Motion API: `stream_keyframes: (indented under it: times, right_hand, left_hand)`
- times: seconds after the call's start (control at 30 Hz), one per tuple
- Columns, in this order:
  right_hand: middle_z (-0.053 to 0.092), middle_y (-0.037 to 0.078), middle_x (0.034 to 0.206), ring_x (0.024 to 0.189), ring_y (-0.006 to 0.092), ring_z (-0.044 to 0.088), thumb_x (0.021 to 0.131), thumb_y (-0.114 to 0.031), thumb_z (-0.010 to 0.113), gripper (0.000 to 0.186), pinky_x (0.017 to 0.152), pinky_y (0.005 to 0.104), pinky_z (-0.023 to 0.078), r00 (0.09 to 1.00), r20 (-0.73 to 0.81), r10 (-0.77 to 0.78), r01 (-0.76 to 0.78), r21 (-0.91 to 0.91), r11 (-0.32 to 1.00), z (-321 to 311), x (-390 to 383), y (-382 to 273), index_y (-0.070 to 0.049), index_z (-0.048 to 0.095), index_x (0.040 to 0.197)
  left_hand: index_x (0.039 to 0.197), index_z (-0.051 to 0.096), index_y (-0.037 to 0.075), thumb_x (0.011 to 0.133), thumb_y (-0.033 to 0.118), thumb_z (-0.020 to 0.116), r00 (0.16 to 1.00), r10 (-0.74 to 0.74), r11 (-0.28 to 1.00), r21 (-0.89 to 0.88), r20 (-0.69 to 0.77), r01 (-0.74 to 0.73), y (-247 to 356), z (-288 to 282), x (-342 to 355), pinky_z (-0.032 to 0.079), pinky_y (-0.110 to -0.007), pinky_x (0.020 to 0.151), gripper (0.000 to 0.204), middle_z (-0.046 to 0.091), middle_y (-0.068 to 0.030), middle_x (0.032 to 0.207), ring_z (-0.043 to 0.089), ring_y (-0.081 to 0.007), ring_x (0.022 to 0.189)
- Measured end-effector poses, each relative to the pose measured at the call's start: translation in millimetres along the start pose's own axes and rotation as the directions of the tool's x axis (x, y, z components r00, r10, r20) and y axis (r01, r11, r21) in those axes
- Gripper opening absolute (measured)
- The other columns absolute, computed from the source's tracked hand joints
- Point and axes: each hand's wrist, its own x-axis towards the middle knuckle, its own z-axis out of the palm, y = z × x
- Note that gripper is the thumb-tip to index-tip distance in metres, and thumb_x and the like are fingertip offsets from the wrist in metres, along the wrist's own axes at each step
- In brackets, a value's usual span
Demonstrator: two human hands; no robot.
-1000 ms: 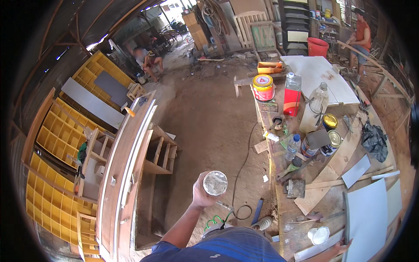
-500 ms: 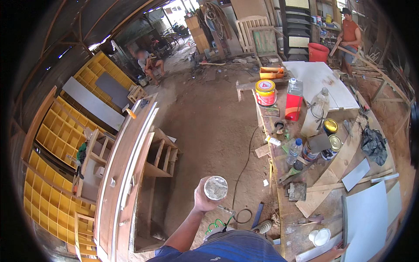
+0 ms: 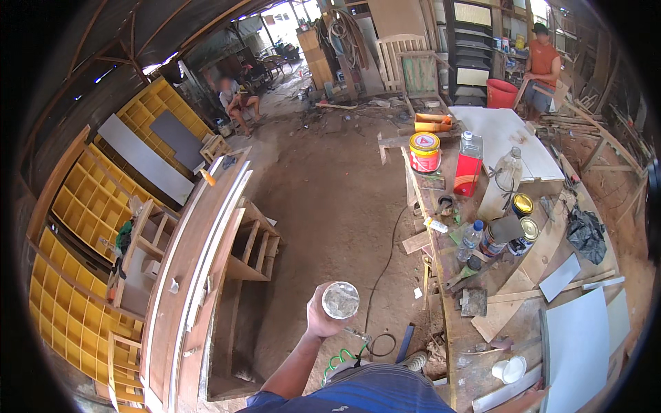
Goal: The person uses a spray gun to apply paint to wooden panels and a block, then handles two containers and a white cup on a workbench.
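My left hand [image 3: 319,316] is wrapped round a can-like round container [image 3: 341,300], held up over the dirt floor. Its round end faces up, pale grey and smeared; I cannot tell whether it is a lid, a base or the contents. At the lower right, my right hand [image 3: 529,399] reaches over the workbench [image 3: 454,358] beside a grey-white panel [image 3: 578,344]. Its fingers are blurred and partly out of sight at the panel's edge. Just beyond that hand stands a small white tub [image 3: 509,370], next to a pale strip [image 3: 506,391].
Cans [image 3: 529,230], a red tin [image 3: 467,165], a plastic bottle [image 3: 471,235] and a black bag [image 3: 586,234] crowd the bench. Left of me stands a long wooden cabinet [image 3: 200,261]. A cable [image 3: 389,268] crosses the floor. Two people [image 3: 544,65] are farther back.
My right hand has shifted slightly right against the panel and shows less clearly. The left hand still holds the container. The person at the back right has changed posture.
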Motion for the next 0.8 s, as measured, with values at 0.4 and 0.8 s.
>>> stream_keyframes:
  times: [0.4,0.8]
  right_hand:
    - [0.070,0.015,0.119,0.106,0.0259,0.069,0.097,-0.042,0.077,0.056,0.091,0.0360,0.058,0.999,0.018,0.034,-0.031,-0.115,0.993,-1.6,-18.7,-45.3,0.001,0.068,0.132]
    - [0.075,0.013,0.108,0.093,0.0192,0.070,0.111,-0.040,0.059,0.047,0.081,0.0327,0.058,0.817,0.571,-0.080,0.446,-0.537,0.717,73.7,-153.6,-89.7,0.001,0.070,0.131]
  left_hand:
    - [0.127,0.061,0.000,0.064,0.016,0.099,1.000,-0.006,1.000,-0.029,-0.030,0.005,-20.9,-39.5,-22.6,0.059,-0.037,0.093,0.075,0.073,-0.0102,0.114,0.072,-0.0197,0.104]
    - [0.129,0.063,0.005,0.062,0.016,0.097,1.000,0.016,0.995,-0.095,-0.005,-0.017,-43.9,-83.7,-47.8,0.060,-0.038,0.092,0.076,0.075,-0.0122,0.117,0.075,-0.0263,0.105]
